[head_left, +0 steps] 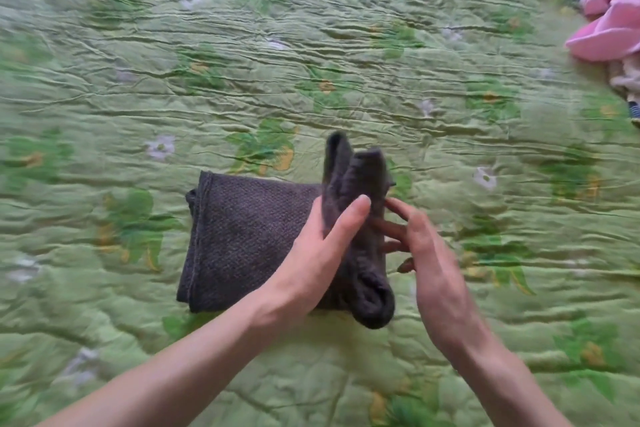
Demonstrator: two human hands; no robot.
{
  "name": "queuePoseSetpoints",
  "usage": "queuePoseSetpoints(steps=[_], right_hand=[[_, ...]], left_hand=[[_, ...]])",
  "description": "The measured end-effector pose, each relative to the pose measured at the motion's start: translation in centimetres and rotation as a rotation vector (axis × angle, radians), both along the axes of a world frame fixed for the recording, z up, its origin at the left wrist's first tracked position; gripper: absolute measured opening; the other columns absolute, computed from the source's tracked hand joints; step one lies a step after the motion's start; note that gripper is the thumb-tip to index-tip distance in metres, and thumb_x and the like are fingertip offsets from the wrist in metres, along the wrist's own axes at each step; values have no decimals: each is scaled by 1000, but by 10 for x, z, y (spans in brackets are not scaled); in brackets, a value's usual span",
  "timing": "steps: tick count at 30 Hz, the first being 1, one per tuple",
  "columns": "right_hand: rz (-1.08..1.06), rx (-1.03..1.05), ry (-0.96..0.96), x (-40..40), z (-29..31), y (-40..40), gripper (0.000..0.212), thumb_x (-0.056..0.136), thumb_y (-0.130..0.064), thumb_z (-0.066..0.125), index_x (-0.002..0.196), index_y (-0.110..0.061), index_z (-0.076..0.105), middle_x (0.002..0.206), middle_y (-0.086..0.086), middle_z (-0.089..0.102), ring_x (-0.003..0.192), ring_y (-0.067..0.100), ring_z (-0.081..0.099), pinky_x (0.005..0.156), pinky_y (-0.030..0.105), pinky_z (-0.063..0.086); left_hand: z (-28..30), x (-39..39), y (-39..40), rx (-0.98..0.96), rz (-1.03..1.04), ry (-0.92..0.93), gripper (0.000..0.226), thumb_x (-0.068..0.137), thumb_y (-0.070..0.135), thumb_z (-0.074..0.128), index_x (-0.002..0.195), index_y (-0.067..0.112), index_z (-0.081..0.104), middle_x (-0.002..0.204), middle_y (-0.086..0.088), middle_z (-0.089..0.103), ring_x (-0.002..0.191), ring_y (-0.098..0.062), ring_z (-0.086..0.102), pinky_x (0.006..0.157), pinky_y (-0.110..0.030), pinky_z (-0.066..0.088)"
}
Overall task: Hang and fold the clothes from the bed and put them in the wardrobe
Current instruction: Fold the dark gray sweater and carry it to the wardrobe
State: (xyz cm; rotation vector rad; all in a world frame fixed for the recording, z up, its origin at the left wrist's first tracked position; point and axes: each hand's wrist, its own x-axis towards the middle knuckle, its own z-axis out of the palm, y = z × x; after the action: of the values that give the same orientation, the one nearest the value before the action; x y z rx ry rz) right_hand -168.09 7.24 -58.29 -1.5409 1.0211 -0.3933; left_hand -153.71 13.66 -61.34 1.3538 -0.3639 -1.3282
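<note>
A dark grey knitted garment [242, 239] lies partly folded on the green flowered bedspread [311, 45]. Its right end stands raised off the bed as a doubled flap [356, 177]. My left hand [311, 260] grips that raised part, thumb on the near side and fingers hidden behind the cloth. My right hand [426, 253] is just to the right of the flap, its fingers extended and touching the fabric's right edge.
A heap of pink clothing [609, 10] lies at the far right edge of the bed, with a pale garment [628, 80] and a bit of striped cloth [634, 111] below it. The bedspread stretches wrinkled in all other directions.
</note>
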Motion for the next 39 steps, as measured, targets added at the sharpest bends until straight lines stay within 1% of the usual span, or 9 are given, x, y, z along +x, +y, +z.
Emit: queuePoseSetpoints(steps=[3, 7, 13, 16, 18, 21, 24, 30, 39], right_hand=[[227, -210, 37, 23, -11, 22, 53, 106, -59, 28, 141, -35, 60, 137, -27, 60, 136, 3, 51, 114, 21, 37], [330, -409, 20, 50, -33, 29, 36, 109, -22, 42, 138, -17, 63, 142, -9, 57, 138, 11, 51, 117, 31, 38], [413, -815, 328, 85, -79, 27, 61, 106, -49, 41, 161, -26, 32, 171, -3, 21, 160, 19, 11, 126, 50, 22], [462, -904, 438, 104, -98, 35, 68, 104, -58, 39, 163, -27, 26, 172, -3, 17, 160, 19, 7, 126, 54, 20], [484, -990, 497, 114, -105, 44, 70, 103, -61, 40, 163, -27, 27, 172, -2, 19, 160, 21, 11, 125, 55, 21], [485, -1052, 548, 125, -114, 53, 71, 102, -61, 40, 163, -27, 26, 172, -1, 19, 159, 23, 14, 124, 55, 22], [488, -1066, 538, 130, -120, 54, 67, 104, -55, 35, 163, -25, 25, 172, 0, 17, 159, 24, 13, 124, 56, 21], [172, -822, 158, 117, -135, 40, 53, 101, -28, 50, 152, -12, 49, 164, 7, 37, 156, 26, 26, 120, 61, 27], [173, -867, 427, 130, -140, 37, 63, 98, -42, 45, 157, -21, 42, 167, 2, 32, 157, 23, 23, 125, 56, 20]], left_hand=[[9, 25, 24, 111, 180, 93, 42, 93, 37, 77, 127, 13, 70, 119, -7, 78, 118, -27, 72, 106, -43, 54], [-1, 58, 56, 245, 341, -87, 16, 94, 6, 72, 109, 10, 75, 103, -4, 81, 104, -23, 76, 92, -37, 59], [-24, 100, 78, 222, 361, -319, 18, 91, 9, 78, 108, 12, 74, 102, 4, 81, 98, -10, 76, 88, -27, 60], [-41, 110, 87, 301, 353, -605, 19, 92, 25, 79, 107, 18, 69, 95, 10, 78, 90, -1, 73, 85, -29, 59], [-46, 115, 96, 343, 365, -861, 36, 90, 39, 73, 116, 19, 59, 104, 13, 69, 92, -7, 68, 85, -31, 55], [-46, 124, 98, 236, 283, -1310, 51, 90, 35, 67, 131, 9, 52, 125, -5, 53, 114, -24, 56, 104, -34, 45], [-56, 124, 87, 209, -74, -1571, 62, 96, 39, 57, 149, 7, 51, 154, -15, 47, 146, -35, 41, 122, -49, 31], [-102, 131, 76, 146, -234, -1548, 71, 101, 47, 46, 164, 18, 32, 172, -11, 24, 161, -30, 16, 127, -56, 21], [-118, 135, 71, 157, -128, -1515, 75, 99, 47, 46, 164, 13, 30, 173, -12, 20, 162, -28, 15, 128, -57, 18]])
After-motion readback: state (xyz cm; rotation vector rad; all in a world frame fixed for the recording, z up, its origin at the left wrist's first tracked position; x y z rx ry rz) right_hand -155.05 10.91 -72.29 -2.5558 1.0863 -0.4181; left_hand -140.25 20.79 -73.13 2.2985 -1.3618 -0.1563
